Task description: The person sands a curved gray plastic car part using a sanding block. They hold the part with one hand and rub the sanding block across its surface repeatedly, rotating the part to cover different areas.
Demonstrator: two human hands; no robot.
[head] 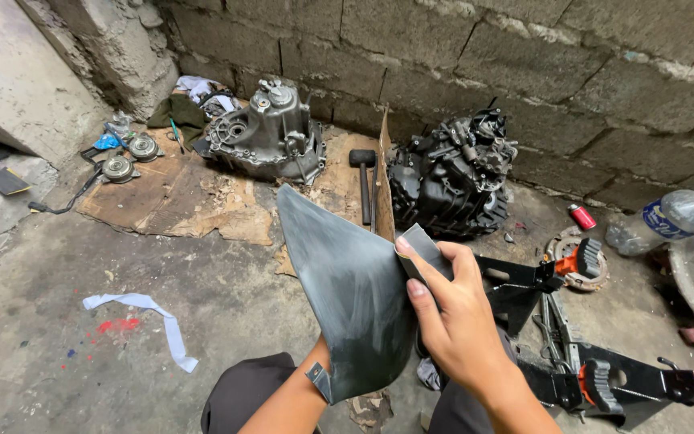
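Note:
A dark grey, curved plastic panel stands upright in front of me, tapering to a point at the top. My left hand is hidden behind the panel's lower part; only its forearm shows, and it seems to hold the panel from behind. My right hand presses a small grey rectangular block, like a sanding pad, against the panel's right edge, fingers wrapped over it.
On the concrete floor lie a silver gearbox housing on torn cardboard, a black engine block, a black mallet, a black and orange clamp stand, a red can and a plastic bottle. A block wall is behind.

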